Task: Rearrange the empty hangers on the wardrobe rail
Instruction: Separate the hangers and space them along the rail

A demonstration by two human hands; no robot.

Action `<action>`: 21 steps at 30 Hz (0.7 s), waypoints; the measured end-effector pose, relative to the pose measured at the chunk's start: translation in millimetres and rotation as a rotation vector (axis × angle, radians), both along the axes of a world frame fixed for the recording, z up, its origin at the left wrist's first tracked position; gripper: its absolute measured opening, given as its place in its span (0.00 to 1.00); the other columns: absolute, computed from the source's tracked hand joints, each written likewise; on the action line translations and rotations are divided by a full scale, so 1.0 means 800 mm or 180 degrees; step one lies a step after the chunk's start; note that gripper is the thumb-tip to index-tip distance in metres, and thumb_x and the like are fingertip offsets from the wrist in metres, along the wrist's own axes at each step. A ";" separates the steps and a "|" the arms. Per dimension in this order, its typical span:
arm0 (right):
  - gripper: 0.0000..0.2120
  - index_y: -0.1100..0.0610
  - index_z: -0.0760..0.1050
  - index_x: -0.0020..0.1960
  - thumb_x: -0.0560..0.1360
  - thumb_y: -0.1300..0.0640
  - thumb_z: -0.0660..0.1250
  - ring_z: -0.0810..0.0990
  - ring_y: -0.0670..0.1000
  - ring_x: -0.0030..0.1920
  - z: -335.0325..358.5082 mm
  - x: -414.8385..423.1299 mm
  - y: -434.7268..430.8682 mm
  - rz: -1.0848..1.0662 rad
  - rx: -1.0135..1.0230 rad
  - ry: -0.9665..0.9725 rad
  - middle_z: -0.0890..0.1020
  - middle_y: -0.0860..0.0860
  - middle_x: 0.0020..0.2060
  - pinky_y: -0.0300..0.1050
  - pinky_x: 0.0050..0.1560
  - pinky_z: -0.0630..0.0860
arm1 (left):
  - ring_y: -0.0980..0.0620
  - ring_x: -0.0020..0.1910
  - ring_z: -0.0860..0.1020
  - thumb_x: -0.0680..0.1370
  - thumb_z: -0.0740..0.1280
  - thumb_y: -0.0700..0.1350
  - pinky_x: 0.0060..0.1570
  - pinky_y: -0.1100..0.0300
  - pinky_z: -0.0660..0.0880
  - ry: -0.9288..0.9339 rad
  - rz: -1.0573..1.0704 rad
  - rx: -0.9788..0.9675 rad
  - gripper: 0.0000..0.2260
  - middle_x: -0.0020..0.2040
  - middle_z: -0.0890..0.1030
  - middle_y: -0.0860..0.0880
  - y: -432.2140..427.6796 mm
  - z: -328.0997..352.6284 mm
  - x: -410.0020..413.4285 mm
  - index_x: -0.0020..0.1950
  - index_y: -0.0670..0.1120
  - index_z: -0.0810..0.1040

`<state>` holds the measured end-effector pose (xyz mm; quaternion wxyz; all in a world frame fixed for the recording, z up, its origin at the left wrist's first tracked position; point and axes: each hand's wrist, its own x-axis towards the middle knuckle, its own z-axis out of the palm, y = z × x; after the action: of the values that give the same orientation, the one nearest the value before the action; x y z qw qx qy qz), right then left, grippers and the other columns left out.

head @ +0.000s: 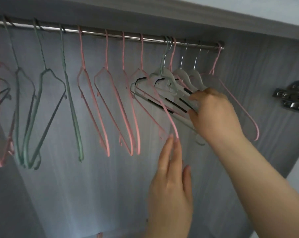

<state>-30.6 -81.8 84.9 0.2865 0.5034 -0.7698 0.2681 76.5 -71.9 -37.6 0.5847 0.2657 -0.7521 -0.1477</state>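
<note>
Several hangers (177,93) behind right hand (214,112)

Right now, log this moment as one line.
right hand: gripping grey plastic hangers | left hand: open, fingertips at pink wire hanger | steel rail: hangers still hooked

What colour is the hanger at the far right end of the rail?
Pink: the last hanger on the rail, seen in the head view.
</note>
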 end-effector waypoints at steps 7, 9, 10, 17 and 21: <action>0.09 0.62 0.74 0.52 0.73 0.67 0.61 0.81 0.61 0.48 -0.011 -0.013 -0.008 -0.0250 0.0643 0.0208 0.81 0.59 0.48 0.43 0.37 0.66 | 0.59 0.57 0.71 0.74 0.58 0.47 0.58 0.68 0.68 -0.0006 -0.0239 -0.0240 0.19 0.63 0.66 0.56 0.026 -0.011 -0.035 0.65 0.50 0.66; 0.09 0.61 0.74 0.54 0.75 0.64 0.61 0.81 0.60 0.50 -0.012 -0.018 -0.010 -0.0217 0.0712 0.0092 0.81 0.59 0.49 0.42 0.38 0.67 | 0.58 0.58 0.70 0.74 0.58 0.47 0.61 0.72 0.63 0.0005 -0.0313 -0.0174 0.18 0.62 0.67 0.56 0.030 -0.014 -0.041 0.64 0.50 0.66; 0.09 0.61 0.74 0.55 0.76 0.62 0.61 0.80 0.60 0.51 -0.011 -0.021 -0.011 -0.0168 0.0753 0.0007 0.81 0.59 0.50 0.42 0.39 0.67 | 0.58 0.59 0.70 0.74 0.58 0.47 0.62 0.73 0.60 -0.0006 -0.0288 -0.0097 0.18 0.62 0.68 0.55 0.028 -0.016 -0.046 0.64 0.50 0.66; 0.19 0.61 0.69 0.64 0.78 0.51 0.58 0.75 0.58 0.60 -0.002 -0.019 -0.030 0.0302 0.1480 -0.0574 0.76 0.58 0.61 0.45 0.54 0.73 | 0.52 0.72 0.58 0.78 0.56 0.48 0.65 0.73 0.46 -0.0134 -0.0064 0.0836 0.25 0.73 0.60 0.45 -0.005 0.002 -0.073 0.73 0.43 0.53; 0.12 0.60 0.72 0.58 0.78 0.57 0.57 0.78 0.57 0.52 -0.007 -0.016 -0.043 0.0386 0.1413 -0.0446 0.79 0.57 0.55 0.42 0.44 0.69 | 0.49 0.63 0.70 0.77 0.60 0.43 0.61 0.64 0.64 -0.0242 -0.0002 0.0975 0.19 0.62 0.74 0.45 -0.027 0.011 -0.075 0.68 0.45 0.66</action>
<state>-43.6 -116.5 79.6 0.0980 0.5795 -0.7962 0.1433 16.4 -93.1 -29.0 0.5084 0.3570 -0.7424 -0.2507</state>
